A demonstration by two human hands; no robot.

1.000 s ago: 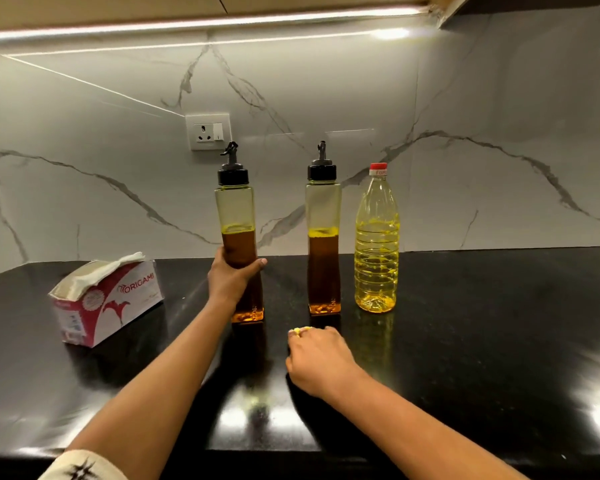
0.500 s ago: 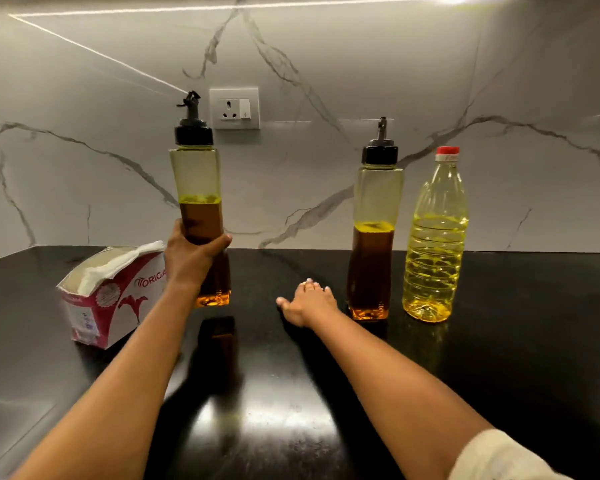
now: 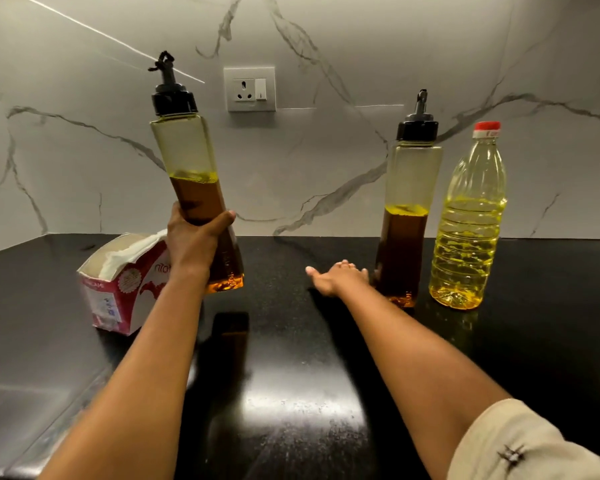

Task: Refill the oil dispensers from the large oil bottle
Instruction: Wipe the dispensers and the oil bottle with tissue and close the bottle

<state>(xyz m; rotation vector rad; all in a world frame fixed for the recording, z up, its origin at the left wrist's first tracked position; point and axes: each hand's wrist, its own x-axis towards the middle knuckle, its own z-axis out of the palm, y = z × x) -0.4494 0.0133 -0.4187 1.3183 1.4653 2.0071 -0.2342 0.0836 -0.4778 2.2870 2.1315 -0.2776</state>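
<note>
My left hand grips the left oil dispenser round its lower half and holds it lifted off the black counter, tilted a little to the left. It has a black spout cap and is about half full of brown oil. The second dispenser, also about half full, stands upright on the counter. My right hand reaches out with straight fingers just left of its base and holds nothing. The large plastic oil bottle with a red cap and yellow oil stands right of that dispenser.
A pink and white tissue box sits on the counter at the left, close behind my left forearm. A wall socket is set in the marble backsplash. The counter's front edge runs along the lower left.
My left hand has lifted the left dispenser off the counter and carried it up and to the left. My right hand has uncurled and reached toward the second dispenser's base.
</note>
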